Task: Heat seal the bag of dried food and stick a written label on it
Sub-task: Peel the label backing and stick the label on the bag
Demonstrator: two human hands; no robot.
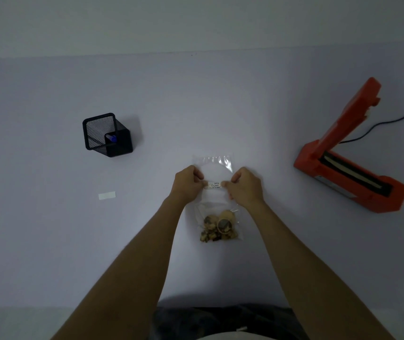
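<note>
Left hand (188, 181) and right hand (244, 184) pinch the label (213, 185) ends over the bag (216, 192)

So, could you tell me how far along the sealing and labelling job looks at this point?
The written label is in hand: the left hand and right hand pinch its ends over the bag of dried food. The sealer stands open and the pen is in its holder, so sealing and writing look done, though no seal line shows. Left: pressing the label flat.
</note>
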